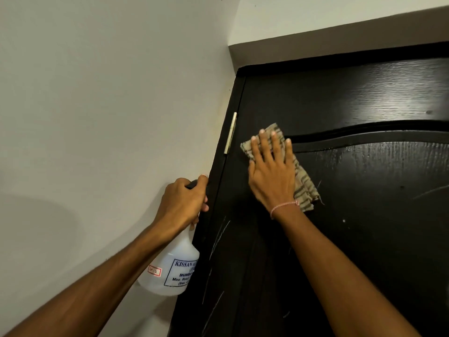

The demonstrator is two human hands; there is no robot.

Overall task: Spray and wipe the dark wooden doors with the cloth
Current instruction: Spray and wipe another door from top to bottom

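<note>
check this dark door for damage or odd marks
Pale thin scratches run down the glossy black wooden door near its hinge edge, below the right hand pressing the striped beige cloth; another faint curved one lies right of it.

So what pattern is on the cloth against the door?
Beige with dark olive stripes, on the cloth under the right hand; head view.

One dark door (340,215), one striped cloth (305,188), one spray bottle (175,268), one hinge (230,133), two hands.
</note>
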